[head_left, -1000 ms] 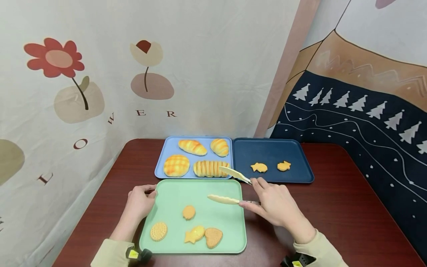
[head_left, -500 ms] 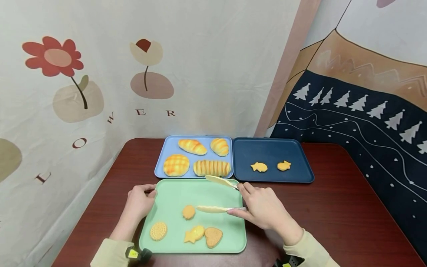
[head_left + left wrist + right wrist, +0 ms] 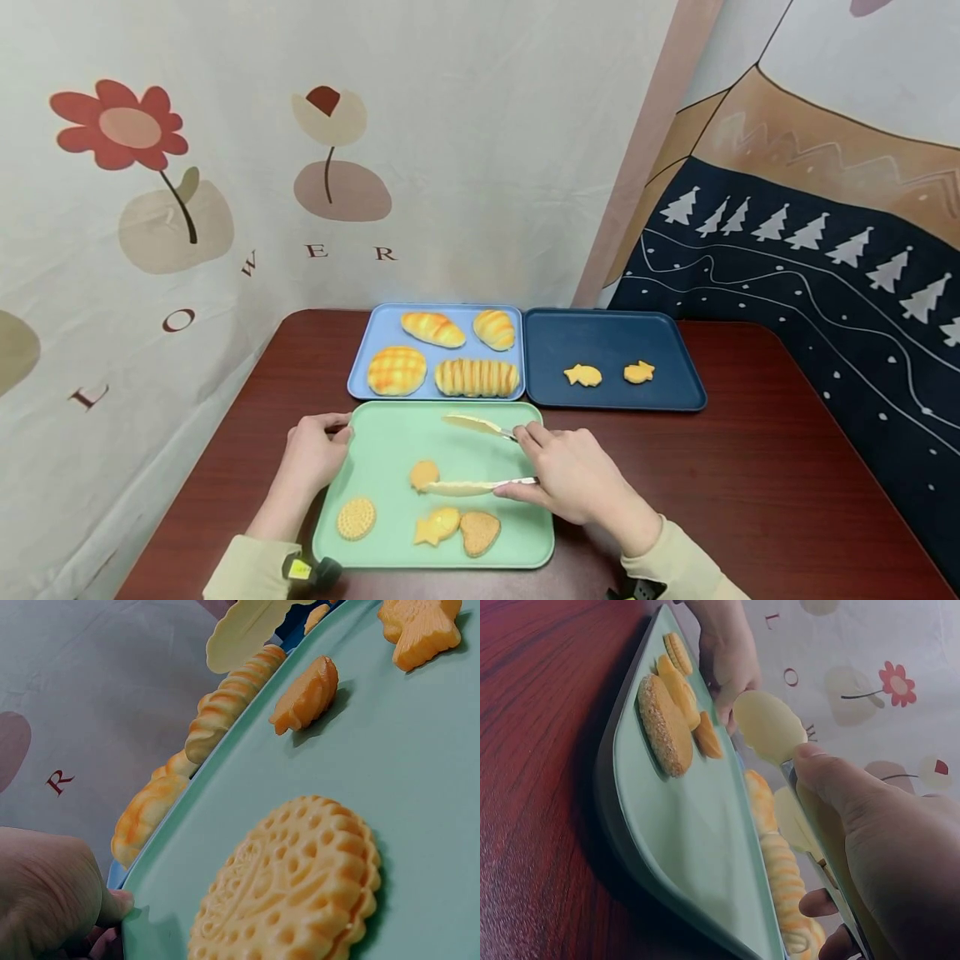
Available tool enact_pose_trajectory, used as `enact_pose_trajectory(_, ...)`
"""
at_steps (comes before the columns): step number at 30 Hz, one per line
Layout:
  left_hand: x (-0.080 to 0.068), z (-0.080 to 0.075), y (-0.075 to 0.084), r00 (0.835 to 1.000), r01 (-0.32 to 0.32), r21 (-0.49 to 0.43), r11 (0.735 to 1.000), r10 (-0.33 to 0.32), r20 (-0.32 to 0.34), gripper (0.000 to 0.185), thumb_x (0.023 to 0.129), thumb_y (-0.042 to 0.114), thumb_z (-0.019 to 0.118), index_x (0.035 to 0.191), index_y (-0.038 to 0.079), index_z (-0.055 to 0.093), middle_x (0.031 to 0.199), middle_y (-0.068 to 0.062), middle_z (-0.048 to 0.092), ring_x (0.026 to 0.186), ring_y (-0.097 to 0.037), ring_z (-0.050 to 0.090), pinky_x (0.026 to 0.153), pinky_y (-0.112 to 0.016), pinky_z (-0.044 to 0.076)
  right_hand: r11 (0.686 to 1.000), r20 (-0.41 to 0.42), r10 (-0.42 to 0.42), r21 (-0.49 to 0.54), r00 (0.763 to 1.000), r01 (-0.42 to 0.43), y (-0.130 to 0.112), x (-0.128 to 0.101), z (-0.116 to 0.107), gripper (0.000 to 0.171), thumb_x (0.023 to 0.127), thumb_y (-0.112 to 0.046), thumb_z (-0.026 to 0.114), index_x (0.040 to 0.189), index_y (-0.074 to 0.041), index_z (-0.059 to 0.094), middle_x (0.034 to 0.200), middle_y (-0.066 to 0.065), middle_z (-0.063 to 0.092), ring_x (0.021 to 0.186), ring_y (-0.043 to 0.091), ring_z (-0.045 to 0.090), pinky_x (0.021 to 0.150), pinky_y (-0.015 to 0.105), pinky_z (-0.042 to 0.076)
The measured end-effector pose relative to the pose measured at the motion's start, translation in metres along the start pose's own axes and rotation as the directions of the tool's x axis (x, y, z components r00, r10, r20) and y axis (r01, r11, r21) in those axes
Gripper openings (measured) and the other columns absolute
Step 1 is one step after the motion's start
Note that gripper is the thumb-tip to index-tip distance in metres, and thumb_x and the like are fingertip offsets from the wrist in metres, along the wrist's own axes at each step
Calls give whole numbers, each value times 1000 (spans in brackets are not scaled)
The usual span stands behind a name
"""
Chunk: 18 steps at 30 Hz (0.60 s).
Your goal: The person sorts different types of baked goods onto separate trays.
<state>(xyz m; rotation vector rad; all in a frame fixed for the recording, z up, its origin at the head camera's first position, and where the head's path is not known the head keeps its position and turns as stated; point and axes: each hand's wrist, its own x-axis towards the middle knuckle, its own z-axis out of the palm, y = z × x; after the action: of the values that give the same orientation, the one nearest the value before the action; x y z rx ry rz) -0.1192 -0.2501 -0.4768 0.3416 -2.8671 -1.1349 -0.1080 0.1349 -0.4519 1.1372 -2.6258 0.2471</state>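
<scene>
My left hand [image 3: 318,452] pinches the left rim of the mint-green tray [image 3: 390,433] near its far corner. With my right hand [image 3: 576,477] I hold a pair of tongs [image 3: 468,488] with cream-coloured tips, spread apart over the right part of that tray. The nearer tip overlaps a small round-bodied biscuit [image 3: 423,473] in the head view; nothing is between the tips. Also on the green tray lie a round dimpled biscuit [image 3: 356,519], a yellow fish-shaped biscuit [image 3: 437,527] and a brown heart-shaped biscuit [image 3: 480,533], the last two side by side.
Behind the green tray stands a light blue tray [image 3: 360,385] bearing several bread rolls [image 3: 476,378]. Beside it on the right is a dark blue tray [image 3: 600,333] with two small fish-shaped biscuits [image 3: 582,376]. The reddish-brown table [image 3: 765,467] stretches right; a printed curtain [image 3: 480,167] hangs behind.
My right hand has brought the tongs left and toward me, from near the bread rolls to over the green tray by the small biscuit. My left hand stays at the rim.
</scene>
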Motion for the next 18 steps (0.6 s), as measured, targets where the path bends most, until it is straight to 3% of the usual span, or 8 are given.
enact_pose_trajectory(18, 1, 0, -1, 1000, 2, -8, 1000, -2, 7, 32, 104, 7, 64, 131, -7, 71, 120, -28, 72, 105, -40, 66, 75, -44, 57, 996, -23, -87, -38, 996, 86, -8, 5, 11, 68, 96, -74, 59, 118, -11, 72, 93, -4, 66, 54, 15, 56, 44, 31, 42)
